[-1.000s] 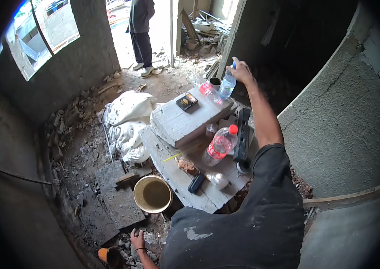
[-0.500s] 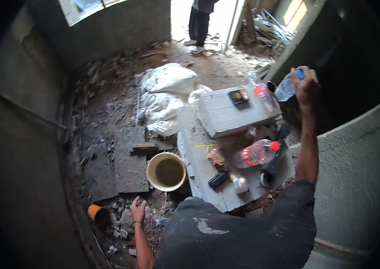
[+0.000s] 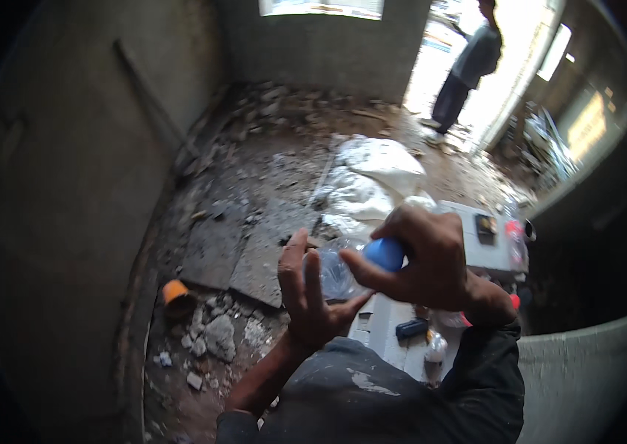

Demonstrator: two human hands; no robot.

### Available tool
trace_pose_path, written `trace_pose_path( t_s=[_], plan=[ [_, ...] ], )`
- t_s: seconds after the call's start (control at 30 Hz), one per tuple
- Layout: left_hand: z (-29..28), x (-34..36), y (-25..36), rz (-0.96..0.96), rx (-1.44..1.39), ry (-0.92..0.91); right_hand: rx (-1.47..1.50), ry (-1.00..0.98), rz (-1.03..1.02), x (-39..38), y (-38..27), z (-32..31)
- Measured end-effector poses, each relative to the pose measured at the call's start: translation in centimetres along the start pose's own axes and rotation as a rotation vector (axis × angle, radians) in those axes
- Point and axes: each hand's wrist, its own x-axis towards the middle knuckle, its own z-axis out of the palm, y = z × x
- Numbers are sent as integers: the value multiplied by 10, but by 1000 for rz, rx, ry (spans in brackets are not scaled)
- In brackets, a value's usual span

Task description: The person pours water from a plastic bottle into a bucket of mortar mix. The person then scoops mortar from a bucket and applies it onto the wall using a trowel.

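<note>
My right hand (image 3: 413, 259) is closed around the blue cap (image 3: 382, 254) at the top of a clear plastic bottle (image 3: 334, 270), held in front of me. My left hand (image 3: 306, 296) is at the bottle's left side, fingers apart and curved; whether it touches the bottle I cannot tell. Behind and right of my hands are pale stacked blocks (image 3: 491, 259) carrying a dark packet (image 3: 487, 228) and a red-labelled bottle (image 3: 515, 240). Lower on the blocks lie a black oblong item (image 3: 411, 330) and a whitish, rounded item (image 3: 436, 348). The bucket seen earlier is hidden.
An orange pot (image 3: 176, 294) lies among rubble (image 3: 219, 339) at left. Loose slabs (image 3: 210, 248) and white sacks (image 3: 369, 170) cover part of the floor. Bare walls (image 3: 69, 222) close in at left and right. Another person (image 3: 461, 78) stands in the bright doorway at the back.
My right hand has brought the blue-capped bottle from the far right inward before me. My left hand has risen from low at the left to meet it. The view has swung leftward.
</note>
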Motion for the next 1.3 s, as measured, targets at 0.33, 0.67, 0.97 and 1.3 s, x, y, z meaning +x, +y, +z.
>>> trace_pose_path(
  t_s=[0.33, 0.67, 0.97, 1.3],
  plan=[
    [-100, -46, -6, -489, -342, 8, 695, -610, -798, 70, -49, 80],
    [-136, -97, 11, -709, -517, -93, 1255, -917, -841, 73, -56, 111],
    [-112, -92, 35, -812, -349, 286, 1674, -862, 636, -24, -22, 165],
    [-90, -53, 58, -739, -298, 357, 1140, -621, -4, -112, -7, 156]
  ],
)
